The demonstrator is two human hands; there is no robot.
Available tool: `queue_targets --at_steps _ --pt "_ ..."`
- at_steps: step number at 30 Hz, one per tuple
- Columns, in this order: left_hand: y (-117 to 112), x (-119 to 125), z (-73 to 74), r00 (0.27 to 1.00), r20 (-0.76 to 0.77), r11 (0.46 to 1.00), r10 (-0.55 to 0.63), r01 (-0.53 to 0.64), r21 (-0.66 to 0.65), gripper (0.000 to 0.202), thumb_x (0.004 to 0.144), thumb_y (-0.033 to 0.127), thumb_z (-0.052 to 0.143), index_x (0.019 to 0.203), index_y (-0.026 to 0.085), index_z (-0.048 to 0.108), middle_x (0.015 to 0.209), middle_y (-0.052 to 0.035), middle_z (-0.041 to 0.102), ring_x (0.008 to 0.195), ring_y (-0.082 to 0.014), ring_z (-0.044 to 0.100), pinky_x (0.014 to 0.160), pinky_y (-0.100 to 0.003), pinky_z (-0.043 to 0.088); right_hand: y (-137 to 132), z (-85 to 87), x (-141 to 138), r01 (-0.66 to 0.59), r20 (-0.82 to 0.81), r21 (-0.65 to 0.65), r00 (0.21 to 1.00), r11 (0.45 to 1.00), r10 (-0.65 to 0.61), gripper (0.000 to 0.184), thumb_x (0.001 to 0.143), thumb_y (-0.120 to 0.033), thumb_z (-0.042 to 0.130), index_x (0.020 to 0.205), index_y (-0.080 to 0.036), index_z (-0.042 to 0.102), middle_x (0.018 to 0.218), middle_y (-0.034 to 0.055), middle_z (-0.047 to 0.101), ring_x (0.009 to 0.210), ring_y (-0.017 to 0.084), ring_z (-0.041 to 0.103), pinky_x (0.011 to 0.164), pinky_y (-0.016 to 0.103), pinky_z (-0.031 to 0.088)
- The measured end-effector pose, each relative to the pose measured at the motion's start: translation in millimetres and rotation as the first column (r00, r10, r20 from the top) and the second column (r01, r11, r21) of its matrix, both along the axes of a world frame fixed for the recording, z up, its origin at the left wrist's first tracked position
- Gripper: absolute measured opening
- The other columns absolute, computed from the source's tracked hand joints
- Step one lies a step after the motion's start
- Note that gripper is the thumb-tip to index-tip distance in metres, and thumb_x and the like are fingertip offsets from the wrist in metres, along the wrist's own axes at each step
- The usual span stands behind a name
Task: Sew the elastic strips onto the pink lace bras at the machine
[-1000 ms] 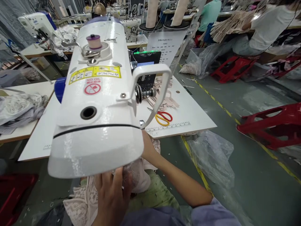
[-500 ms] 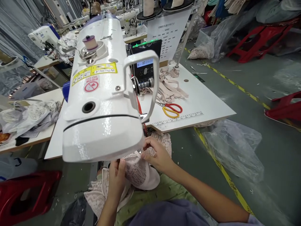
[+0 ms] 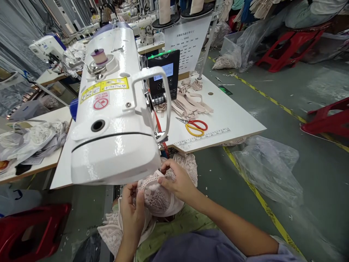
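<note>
A pale pink lace bra (image 3: pixel 159 199) lies across my lap, close in front of the white sewing machine (image 3: pixel 117 154). My left hand (image 3: pixel 133 205) pinches the left edge of its cup between thumb and fingers. At the cup's upper right, my right hand (image 3: pixel 177 182) grips the edge and strap end. More lace from the bra hangs to the left below my wrist and rises behind my right fingers. The machine's head overhangs the work, so its needle area is hidden from me.
Scissors (image 3: pixel 195 126) with red and yellow handles lie on the white table (image 3: pixel 240 120) beside a printed ruler and beige straps (image 3: pixel 191 102). A control panel (image 3: pixel 165 76) stands behind the machine. Red stools (image 3: pixel 291 47) and plastic bags (image 3: pixel 269 167) are on the floor.
The bra cup has come slightly out from under the machine head, showing more of its top edge. My left fingers have spread wider along it. The whole view has shifted a little.
</note>
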State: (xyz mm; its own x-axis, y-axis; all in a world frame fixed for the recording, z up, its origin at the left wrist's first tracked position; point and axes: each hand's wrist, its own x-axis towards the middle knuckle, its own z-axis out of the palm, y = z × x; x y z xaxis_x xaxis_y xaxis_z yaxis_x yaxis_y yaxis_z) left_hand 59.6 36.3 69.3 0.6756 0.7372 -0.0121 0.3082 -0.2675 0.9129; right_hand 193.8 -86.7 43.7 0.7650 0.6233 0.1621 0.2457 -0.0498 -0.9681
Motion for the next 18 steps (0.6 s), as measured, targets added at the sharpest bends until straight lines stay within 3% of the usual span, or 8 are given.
queue_targets --at_steps 4,9,13,18 --pt "-2.2 -1.9 3.7 1.000 -0.006 1.000 0.014 -0.014 0.002 0.041 0.090 0.057 0.052 0.108 0.021 0.058 0.095 -0.0073 0.061 0.082 -0.0220 0.062 0.066 -0.029 0.048 -1.6 -0.1 -3.6 0.011 -0.056 -0.006 0.998 1.000 -0.012 0.031 0.087 -0.050 0.062 0.097 -0.022 0.052 0.090 0.0025 0.054 0.083 0.018 0.055 0.066 0.028 0.043" --pt "5.9 -5.4 -4.3 1.000 0.020 0.999 0.018 -0.018 0.029 0.041 0.091 0.057 0.052 0.108 0.020 0.057 0.098 -0.0079 0.061 0.085 -0.0219 0.061 0.068 -0.029 0.048 3.2 0.4 -8.4 0.030 -0.132 0.001 0.991 1.000 -0.030 0.032 0.084 -0.046 0.066 0.099 -0.022 0.052 0.087 0.0008 0.054 0.077 0.016 0.052 0.063 0.026 0.042" --pt "10.8 -8.1 -8.4 0.999 0.030 0.999 -0.042 0.042 0.014 0.039 0.090 0.055 0.054 0.108 0.020 0.057 0.093 -0.0066 0.061 0.080 -0.0208 0.061 0.066 -0.029 0.048 10.6 3.9 -8.1 0.047 -0.248 0.064 0.968 0.997 -0.030 0.031 0.081 -0.042 0.067 0.098 -0.021 0.050 0.084 -0.0012 0.052 0.075 0.015 0.051 0.068 0.028 0.044" --pt "-9.1 -17.9 -1.8 0.993 0.069 0.988 -0.091 0.099 -0.116 0.037 0.090 0.055 0.054 0.101 0.021 0.057 0.083 -0.0037 0.060 0.074 -0.0189 0.059 0.064 -0.027 0.047 -7.9 5.8 -9.3 -0.030 -0.442 0.135 0.893 0.990 0.087 0.034 0.080 -0.044 0.069 0.101 -0.020 0.060 0.088 0.0014 0.059 0.083 0.017 0.057 0.075 0.030 0.047"
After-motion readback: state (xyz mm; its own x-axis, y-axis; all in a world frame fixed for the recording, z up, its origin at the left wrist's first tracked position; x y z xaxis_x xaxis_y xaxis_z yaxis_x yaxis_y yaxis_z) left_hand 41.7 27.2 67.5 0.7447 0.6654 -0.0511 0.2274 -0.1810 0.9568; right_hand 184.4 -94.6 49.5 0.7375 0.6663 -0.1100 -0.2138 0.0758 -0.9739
